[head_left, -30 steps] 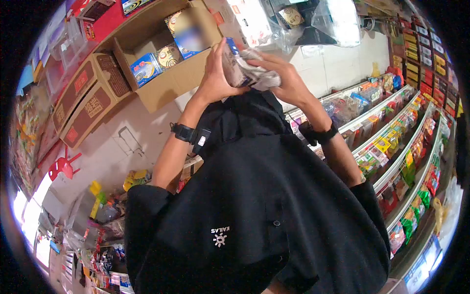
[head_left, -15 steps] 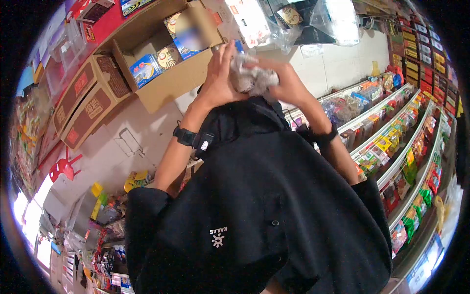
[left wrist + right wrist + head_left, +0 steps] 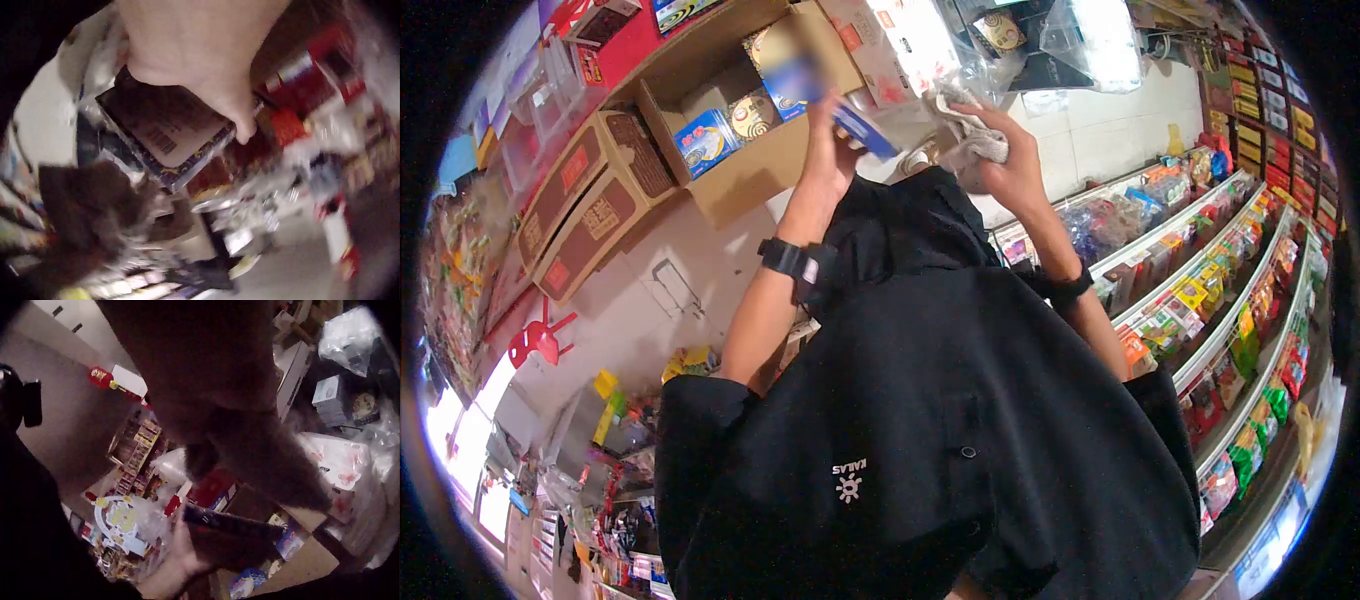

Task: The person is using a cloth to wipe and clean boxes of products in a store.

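Observation:
My left hand grips a flat box with a blue side, held by the near edge of the open carton. In the left wrist view the box shows a brownish face with a barcode and a dark, patterned edge; the thumb lies along one side. A crumpled grey cloth is bunched in my right hand, apart from the box. Inside the carton stand blue boxes and boxes with a spiral design.
A closed brown carton sits left of the open one. White packaging and clear plastic wrap lie at the back. Stepped shelves of colourful packets run along the right. A red stool stands at the left.
The hands have moved apart. My left hand has turned the box and brought it left toward the carton, while the right hand has drawn the cloth off it to the right.

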A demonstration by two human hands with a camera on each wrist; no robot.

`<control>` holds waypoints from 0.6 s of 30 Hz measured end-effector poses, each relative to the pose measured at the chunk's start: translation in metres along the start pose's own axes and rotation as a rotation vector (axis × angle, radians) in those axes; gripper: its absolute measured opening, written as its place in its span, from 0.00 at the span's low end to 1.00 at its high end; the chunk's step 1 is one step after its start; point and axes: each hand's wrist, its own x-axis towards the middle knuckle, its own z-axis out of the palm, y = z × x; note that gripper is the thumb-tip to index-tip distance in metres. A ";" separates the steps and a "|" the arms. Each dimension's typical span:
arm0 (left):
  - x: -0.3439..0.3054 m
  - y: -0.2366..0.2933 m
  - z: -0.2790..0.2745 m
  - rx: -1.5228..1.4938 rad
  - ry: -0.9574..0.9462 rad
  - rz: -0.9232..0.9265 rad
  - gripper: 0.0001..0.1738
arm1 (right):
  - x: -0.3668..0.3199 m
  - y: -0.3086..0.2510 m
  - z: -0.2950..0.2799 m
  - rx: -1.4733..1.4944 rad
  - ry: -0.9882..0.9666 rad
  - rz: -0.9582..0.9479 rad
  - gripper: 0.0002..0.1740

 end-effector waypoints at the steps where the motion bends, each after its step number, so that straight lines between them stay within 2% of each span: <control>1: 0.005 0.005 0.001 -0.400 0.117 -0.273 0.56 | 0.002 -0.003 0.006 0.002 0.006 -0.001 0.37; 2: 0.009 0.002 0.007 -0.430 0.288 -0.336 0.50 | 0.004 -0.006 0.011 -0.174 0.029 -0.086 0.33; 3: 0.010 0.001 0.008 -0.425 0.287 -0.338 0.50 | 0.006 -0.010 0.018 -0.350 0.053 -0.170 0.30; 4: 0.012 0.001 0.009 -0.409 0.259 -0.345 0.50 | 0.010 -0.013 0.026 -0.349 0.059 -0.168 0.30; 7: 0.010 -0.003 0.014 -0.415 0.200 -0.348 0.50 | 0.015 -0.023 0.053 -0.531 -0.075 -0.447 0.33; 10: 0.013 0.000 0.008 -0.473 0.031 -0.339 0.55 | -0.003 -0.013 0.053 -0.619 -0.093 -0.412 0.35; 15: 0.003 0.006 0.003 -0.474 0.025 -0.375 0.56 | -0.032 0.018 0.038 -0.659 -0.190 -0.239 0.32; 17: 0.001 -0.002 0.019 -0.450 0.237 -0.391 0.55 | -0.016 0.004 0.047 -0.621 -0.031 -0.387 0.29; 18: 0.001 -0.006 0.021 -0.414 0.115 -0.366 0.54 | -0.007 -0.010 0.053 -0.638 -0.012 -0.457 0.28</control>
